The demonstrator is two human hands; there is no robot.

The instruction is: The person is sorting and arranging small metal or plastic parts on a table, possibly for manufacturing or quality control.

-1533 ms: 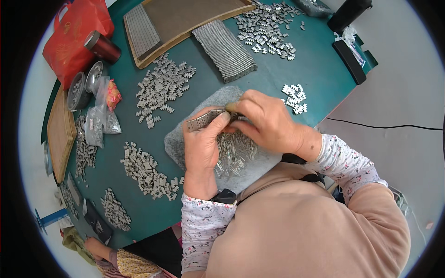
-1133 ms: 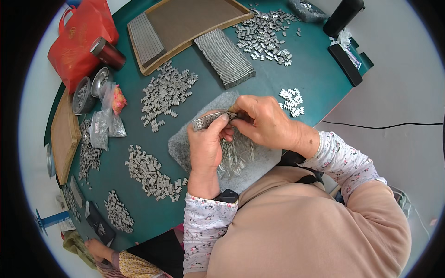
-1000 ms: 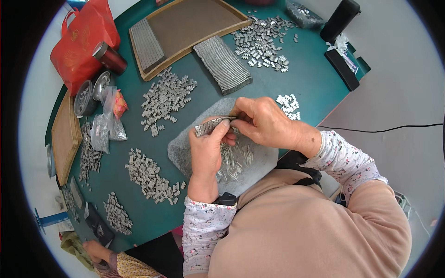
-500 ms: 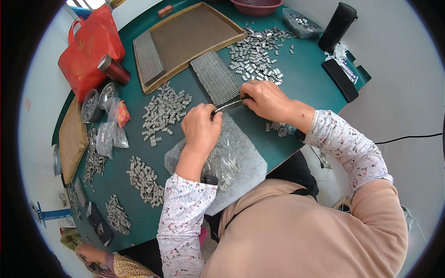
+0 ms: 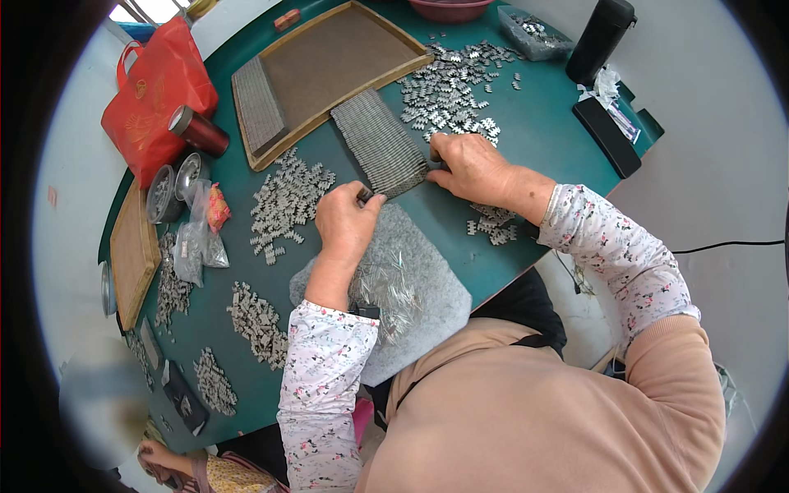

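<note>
A thin grey metal strip (image 5: 405, 189) lies along the near edge of a ribbed mat of similar strips (image 5: 380, 144). My left hand (image 5: 345, 220) is closed at the strip's left end, thumb and forefinger pressed together, with something dark between them. At the strip's right end, my right hand (image 5: 475, 168) is closed too, thumb against the mat's corner; its fingertips are partly hidden. Just below the hands, a grey felt pad (image 5: 431, 267) bears a heap of thin shiny pins (image 5: 390, 292).
Small toothed metal pieces lie in heaps at the back (image 5: 448, 86), left (image 5: 288, 201) and lower left (image 5: 259, 324). Behind is a wooden tray (image 5: 341, 49). A red bag (image 5: 160, 99) and a tumbler (image 5: 200, 131) stand left. A co-worker's hand (image 5: 164, 456) shows lower left.
The strip, bent in the air between my hands before, now lies straight against the mat's near edge. My left hand has shifted slightly left, and my right hand slightly back.
</note>
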